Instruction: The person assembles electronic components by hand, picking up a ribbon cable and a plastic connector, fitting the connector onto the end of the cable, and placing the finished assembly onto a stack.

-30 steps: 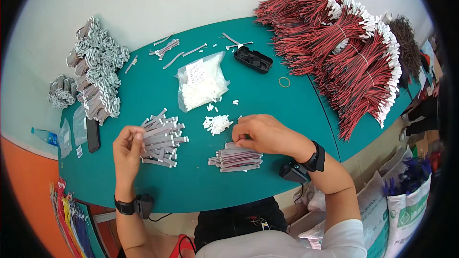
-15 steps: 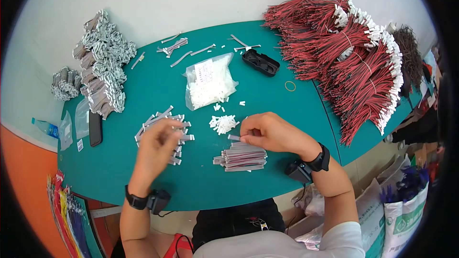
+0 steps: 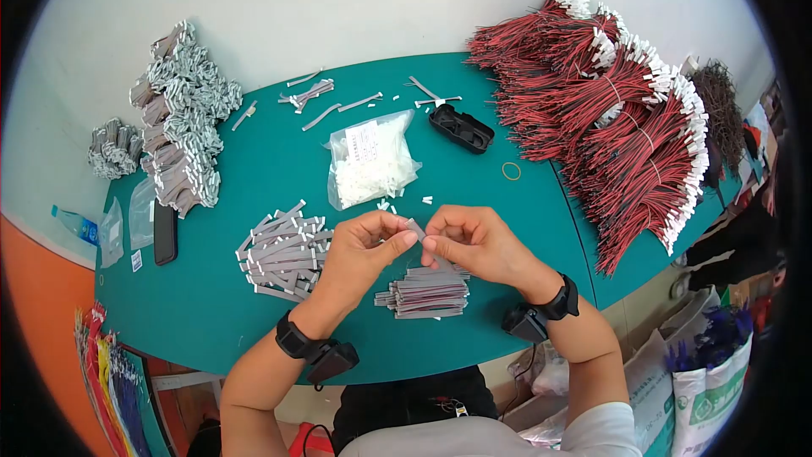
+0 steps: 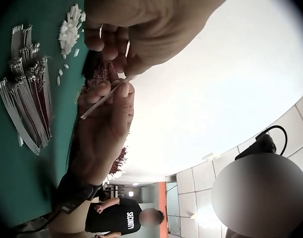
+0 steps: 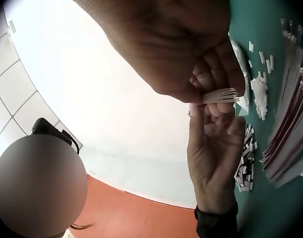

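In front of the body my two hands meet over the green table. A short grey ribbon cable point(image 5: 221, 95) with bare metal-tipped ends is pinched between thumb and fingers of my right hand point(image 3: 478, 245). My left hand point(image 3: 359, 254) pinches the other end of that cable at its fingertips, which hide this end. Just below the right hand lies a stack of grey and dark red ribbon cables point(image 3: 423, 294). Left of my left hand are spread ribbon cables with white connectors point(image 3: 275, 254). Small loose white connectors point(image 4: 69, 32) form a pile, mostly hidden behind the left hand in the head view.
A clear bag of white connectors point(image 3: 372, 161) and a black case point(image 3: 461, 129) sit farther back. Red and black wire bundles point(image 3: 626, 118) are heaped at right, grey cable bundles point(image 3: 182, 118) at left. A phone point(image 3: 166, 235) lies near the left edge.
My left hand has moved right, from the spread cables to the right hand, and now pinches the cable there. The right hand stays above the stack, still holding the ribbon cable.
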Tool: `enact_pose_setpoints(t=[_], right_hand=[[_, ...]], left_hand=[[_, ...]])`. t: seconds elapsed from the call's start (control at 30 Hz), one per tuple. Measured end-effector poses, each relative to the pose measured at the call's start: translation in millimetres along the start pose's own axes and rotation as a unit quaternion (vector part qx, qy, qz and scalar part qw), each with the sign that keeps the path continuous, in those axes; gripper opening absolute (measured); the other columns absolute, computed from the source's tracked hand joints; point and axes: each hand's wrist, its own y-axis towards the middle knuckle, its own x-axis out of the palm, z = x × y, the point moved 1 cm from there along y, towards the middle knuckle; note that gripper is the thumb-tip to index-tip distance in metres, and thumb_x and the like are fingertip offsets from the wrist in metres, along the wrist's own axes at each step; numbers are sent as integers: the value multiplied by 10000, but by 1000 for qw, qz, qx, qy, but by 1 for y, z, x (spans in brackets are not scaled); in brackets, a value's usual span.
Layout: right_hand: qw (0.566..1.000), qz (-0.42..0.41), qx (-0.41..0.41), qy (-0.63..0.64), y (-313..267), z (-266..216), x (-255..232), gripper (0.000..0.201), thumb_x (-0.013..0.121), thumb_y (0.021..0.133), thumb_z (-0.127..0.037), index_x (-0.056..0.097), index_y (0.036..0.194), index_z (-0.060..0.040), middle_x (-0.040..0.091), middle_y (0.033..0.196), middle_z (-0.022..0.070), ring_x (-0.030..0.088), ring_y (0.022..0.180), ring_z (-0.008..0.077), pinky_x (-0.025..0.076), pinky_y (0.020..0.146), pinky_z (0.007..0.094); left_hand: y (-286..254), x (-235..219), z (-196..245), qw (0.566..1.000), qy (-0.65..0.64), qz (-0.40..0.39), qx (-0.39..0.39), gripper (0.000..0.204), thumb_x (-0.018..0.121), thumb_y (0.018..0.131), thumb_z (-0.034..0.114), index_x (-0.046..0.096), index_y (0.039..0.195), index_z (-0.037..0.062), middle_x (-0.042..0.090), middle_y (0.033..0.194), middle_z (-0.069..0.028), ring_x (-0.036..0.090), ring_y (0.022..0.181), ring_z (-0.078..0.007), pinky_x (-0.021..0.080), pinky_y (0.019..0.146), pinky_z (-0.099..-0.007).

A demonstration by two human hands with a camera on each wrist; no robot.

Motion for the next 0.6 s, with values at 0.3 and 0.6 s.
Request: enact_pose_setpoints(t=[0.3, 0.6], right_hand=[[1000, -2, -5, 23, 3, 6, 7, 97, 547, 922, -94, 563, 876, -10, 643, 768, 33, 578, 685, 58, 436, 588, 195], [1000, -14, 14, 3, 3, 7, 10, 91, 545, 920, -85, 555, 874, -7, 646, 777, 41, 600, 715, 67, 438, 584, 195]], left_hand=[[-1, -7, -8, 1000, -10, -3, 8, 120, 653, 849, 84, 655, 937, 2, 659, 848, -41, 574, 753, -63, 461, 689, -215], [-3, -10, -15, 1000, 5, 24, 16, 132, 674, 836, 96, 673, 938, 13, 653, 813, -30, 542, 695, -52, 419, 591, -190]])
